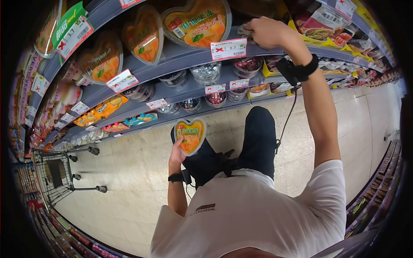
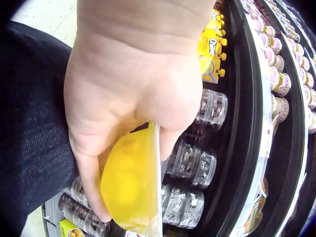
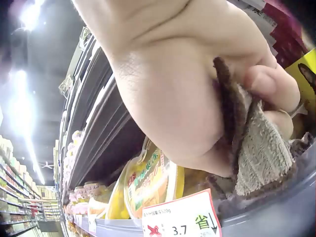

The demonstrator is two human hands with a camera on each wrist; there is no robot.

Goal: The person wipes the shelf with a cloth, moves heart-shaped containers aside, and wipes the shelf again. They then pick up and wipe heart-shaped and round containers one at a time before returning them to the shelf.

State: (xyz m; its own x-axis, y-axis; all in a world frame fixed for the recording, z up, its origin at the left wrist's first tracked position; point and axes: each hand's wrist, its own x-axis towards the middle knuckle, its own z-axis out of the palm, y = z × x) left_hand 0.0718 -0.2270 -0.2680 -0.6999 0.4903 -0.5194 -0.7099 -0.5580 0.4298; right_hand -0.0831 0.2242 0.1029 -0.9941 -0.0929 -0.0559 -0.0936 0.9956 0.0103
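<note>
A heart-shaped cup with orange fruit and a printed lid (image 1: 189, 136) is gripped by the left hand (image 1: 177, 153), above the left thigh. In the left wrist view the left hand (image 2: 131, 89) has its thumb on the lid side and fingers around the yellow cup body (image 2: 129, 180). On the upper shelf the right hand (image 1: 270, 33) grips a bunched grey-brown cloth (image 3: 261, 150), its fingers curled into the folds in the right wrist view. Beside the right hand (image 3: 173, 94) stand more heart-shaped cups (image 1: 198, 21), behind a price tag (image 1: 229, 49).
Lower shelves hold round clear tubs (image 1: 205, 73) and orange packs (image 1: 101, 110). Yellow-edged packaged food (image 1: 320, 26) lies right of the right hand. A shopping cart (image 1: 53, 174) stands at the left on the tiled floor (image 1: 124, 167). Another shelf row (image 1: 374, 189) is at the lower right.
</note>
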